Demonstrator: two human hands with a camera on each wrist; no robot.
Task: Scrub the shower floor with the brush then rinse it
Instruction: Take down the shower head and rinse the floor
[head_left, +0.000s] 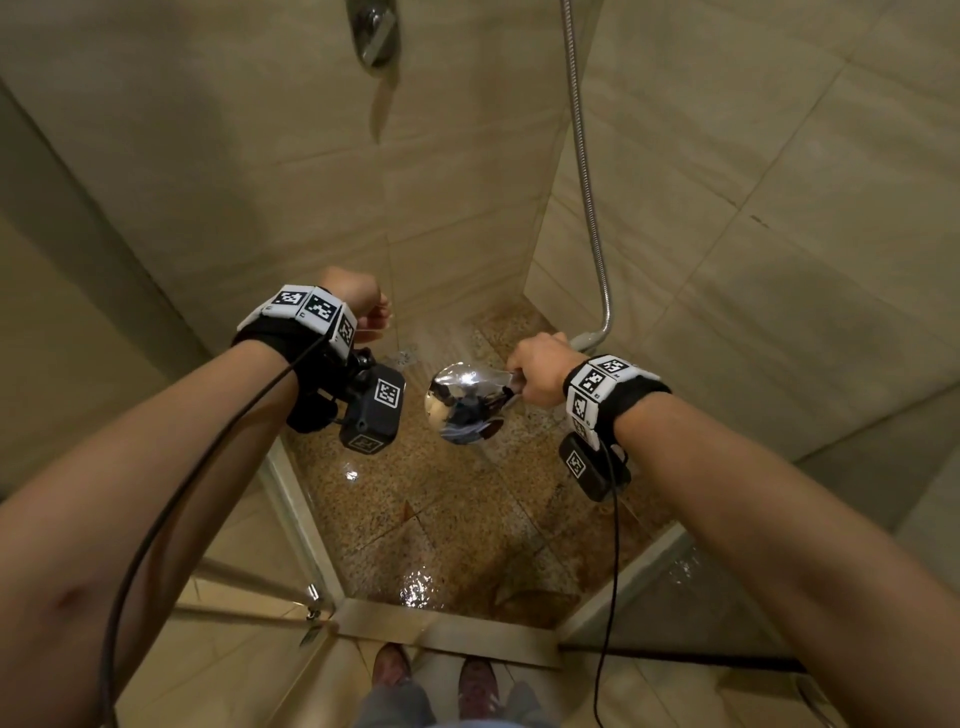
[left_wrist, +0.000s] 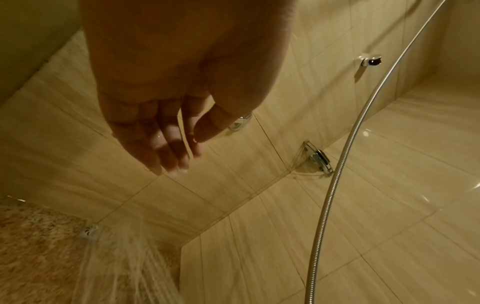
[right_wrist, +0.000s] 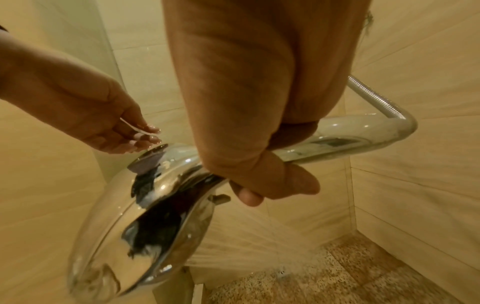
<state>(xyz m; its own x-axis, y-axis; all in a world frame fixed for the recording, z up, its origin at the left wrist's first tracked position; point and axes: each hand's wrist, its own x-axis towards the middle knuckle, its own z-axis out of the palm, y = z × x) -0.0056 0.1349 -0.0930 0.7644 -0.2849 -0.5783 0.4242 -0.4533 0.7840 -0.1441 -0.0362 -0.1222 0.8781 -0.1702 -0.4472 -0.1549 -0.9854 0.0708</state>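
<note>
— Shower floor (head_left: 467, 525): speckled brown stone, wet, sheen of water near the threshold. Spray (right_wrist: 259, 232) from the shower head (head_left: 464, 402) fans down toward the far corner, landing close to the small floor drain (left_wrist: 91, 233).

— Who's holding the head?

— Right hand (head_left: 540, 369). Its grip is wrapped round the chrome handle, thumb and fingers curled beneath it, just behind the round head. Face of the head tilts down and away, chrome back turned up toward the person.

— And the hose?

— Ribbed metal hose (head_left: 584, 171) hangs down the right-hand wall, bends at the bottom and joins the handle's end behind the right hand.

— Left hand?

— Left hand (head_left: 363, 301) hovers just beside the head, on its far-left side, not touching it. Fingers (left_wrist: 166, 139) straight, lying close together, pointing down; thumb a little apart. Holds nothing. Fingertips look wet in the right wrist view.

— Brush?

— Can't find it in any view.

— Surroundings?

— Beige tiled walls (head_left: 208, 156) meet in the corner. Chrome mixer fitting (head_left: 374, 31) high on the back wall, blurred. A smaller chrome wall fitting (left_wrist: 318, 157) shows in the left wrist view, near the hose. Glass enclosure with a metal frame (head_left: 298, 514) on the left. The person's shoes (head_left: 480, 680) stand outside the threshold. Marker-patterned bands and cameras on both wrists, cables trailing back.
</note>
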